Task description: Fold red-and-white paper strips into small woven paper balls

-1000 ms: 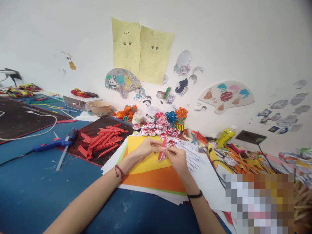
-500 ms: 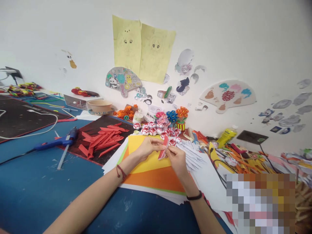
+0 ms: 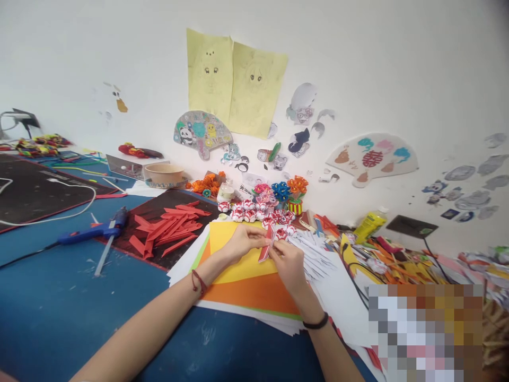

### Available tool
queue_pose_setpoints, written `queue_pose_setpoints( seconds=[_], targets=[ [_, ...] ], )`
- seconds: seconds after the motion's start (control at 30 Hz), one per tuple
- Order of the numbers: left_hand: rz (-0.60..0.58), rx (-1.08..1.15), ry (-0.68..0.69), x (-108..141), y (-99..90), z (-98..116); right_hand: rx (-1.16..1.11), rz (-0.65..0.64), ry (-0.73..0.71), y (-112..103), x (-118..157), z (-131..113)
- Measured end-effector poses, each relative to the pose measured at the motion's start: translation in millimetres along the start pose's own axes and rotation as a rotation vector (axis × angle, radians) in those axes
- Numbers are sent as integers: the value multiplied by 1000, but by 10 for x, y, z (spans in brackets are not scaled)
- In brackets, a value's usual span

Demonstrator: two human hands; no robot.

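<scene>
Between my two hands is a red-and-white folded paper strip (image 3: pixel 264 253), held slanted above a yellow sheet (image 3: pixel 226 270). My left hand (image 3: pixel 243 243) pinches its upper left side with thumb and fingers. On the strip's right side, my right hand (image 3: pixel 287 261) is closed with its fingertips on the edge. Under the yellow sheet lie an orange sheet (image 3: pixel 254 297) and white paper. Just behind my hands sit several red-and-white folded paper balls (image 3: pixel 248 213).
A heap of red folded strips (image 3: pixel 170 228) lies on a dark mat to the left, beside a blue glue gun (image 3: pixel 95 232). White strips (image 3: pixel 314 257) fan out on the right. Behind stand a bowl (image 3: pixel 164 175), paper flowers (image 3: pixel 280 192) and a yellow bottle (image 3: pixel 369 224).
The view has shifted very slightly. Both hands keep hold of the strip, and my right hand's fingers have moved a little along its edge.
</scene>
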State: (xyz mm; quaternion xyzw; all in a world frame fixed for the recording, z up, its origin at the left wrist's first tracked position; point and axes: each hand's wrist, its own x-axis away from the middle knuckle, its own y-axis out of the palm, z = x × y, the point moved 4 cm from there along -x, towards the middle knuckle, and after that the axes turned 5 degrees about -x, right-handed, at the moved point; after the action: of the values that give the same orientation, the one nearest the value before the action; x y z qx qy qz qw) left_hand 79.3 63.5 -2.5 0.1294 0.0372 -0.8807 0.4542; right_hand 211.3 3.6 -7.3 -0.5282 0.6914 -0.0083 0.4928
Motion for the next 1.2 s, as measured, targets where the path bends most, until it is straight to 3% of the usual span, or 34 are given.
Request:
queue_pose_setpoints(
  seconds=[0.17,0.3,0.53,0.73,0.97,1.2],
  targets=[
    [-21,-35,32,0,-40,20,-177,-66,95,-25,-39,-17],
    [-23,-47,28,-9,-56,20,-461,-212,231,-15,-58,46],
    [17,-49,-8,-10,-81,54,-539,-295,189,-7,-71,51],
    [2,-47,-55,9,-46,-6,-522,-183,299,-19,-68,123],
    [-27,18,-89,25,-10,-40,-620,-182,426,-50,-83,112],
    [-25,112,-122,28,23,-69,-638,-89,451,-48,-86,159]
  ],
)
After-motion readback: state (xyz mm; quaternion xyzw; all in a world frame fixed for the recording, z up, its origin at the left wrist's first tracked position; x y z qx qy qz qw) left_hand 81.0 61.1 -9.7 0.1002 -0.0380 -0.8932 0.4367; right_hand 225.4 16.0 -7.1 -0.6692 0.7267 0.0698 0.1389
